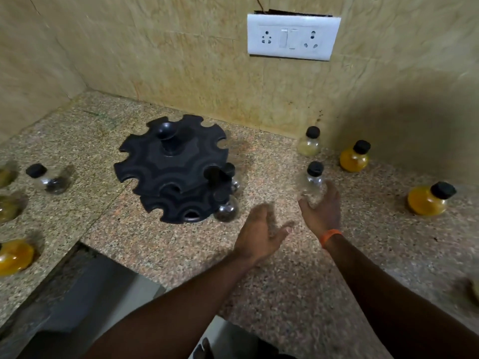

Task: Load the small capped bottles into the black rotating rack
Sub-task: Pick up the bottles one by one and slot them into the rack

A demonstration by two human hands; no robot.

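1. holding the clear bottle (313,183) in the right grip (321,211), fingers curled round its belly, just above the table (285,281), right of the black rack (168,161).
2. keeping the left grip (259,234) loose and holding nothing, between rack and bottle.
3. keep the bottle standing up, cap on top.
4. bring it left to a free notch, near the loaded bottles (226,209) on the rack's near right side.
5. slide the neck in sideways, all the way, to hang by the cap.
6. steady the rack with the left grip to stop any spin, then let go softly.
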